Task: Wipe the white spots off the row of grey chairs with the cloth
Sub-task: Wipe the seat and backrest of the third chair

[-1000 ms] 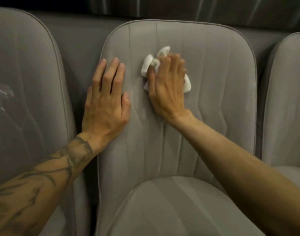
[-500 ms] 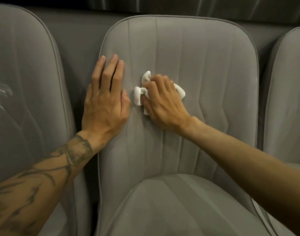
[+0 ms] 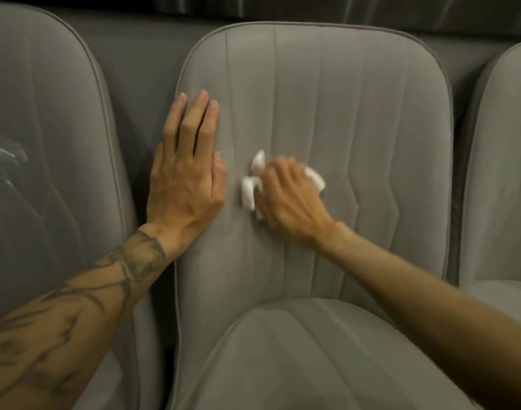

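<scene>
- White cloth (image 3: 248, 190) is bunched in the right hand (image 3: 288, 199), fingers curled round it.
- Cloth is pressed to the back of the middle chair (image 3: 342, 113), about mid-height, left of centre.
- Right hand is blurred, so I can't read finer grip detail.
- Left hand (image 3: 188, 173) lies flat on the same back at its left edge, fingers straight, holding nothing.
- Left hand is just beside the cloth, not touching it.
- I see a faint pale streak (image 3: 232, 151) between left thumb and cloth.
- Grey left chair (image 3: 46, 113) and right chair (image 3: 502, 173) flank it.
</scene>
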